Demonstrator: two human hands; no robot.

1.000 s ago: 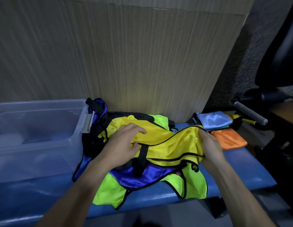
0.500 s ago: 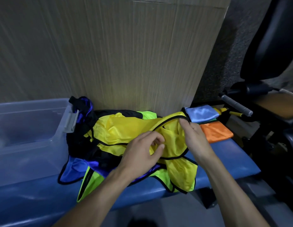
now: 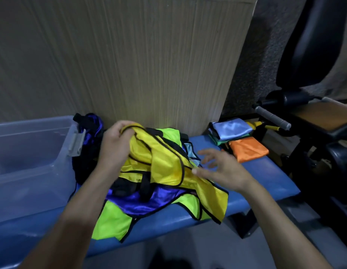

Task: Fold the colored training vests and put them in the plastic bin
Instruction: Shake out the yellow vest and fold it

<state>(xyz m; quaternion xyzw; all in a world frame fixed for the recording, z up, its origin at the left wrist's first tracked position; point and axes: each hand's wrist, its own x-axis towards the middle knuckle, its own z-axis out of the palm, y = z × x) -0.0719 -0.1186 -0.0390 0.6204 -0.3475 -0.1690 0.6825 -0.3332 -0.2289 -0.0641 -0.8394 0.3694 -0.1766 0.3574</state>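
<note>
A yellow vest [image 3: 161, 164] with black trim lies on top of a heap of vests on the blue bench [image 3: 266, 175]. My left hand [image 3: 114, 144] grips its upper left end and lifts it near the wall. My right hand [image 3: 221, 169] hovers over the vest's right side with fingers spread, its thumb touching the cloth. Under the yellow one lie a purple-blue vest [image 3: 147, 200] and a lime green vest [image 3: 112, 220]. The clear plastic bin [image 3: 32, 152] stands on the bench at the left of the heap.
Folded vests, a light blue one [image 3: 233, 127] on a green one and an orange one [image 3: 246, 149], sit at the bench's right end. A brown board [image 3: 130, 65] leans behind the bench. Black exercise gear with a padded bar [image 3: 273, 118] stands at the right.
My left hand has moved up and left, pulling the yellow vest's end toward the bin. My right hand let go of the vest's edge and opened over its right side.
</note>
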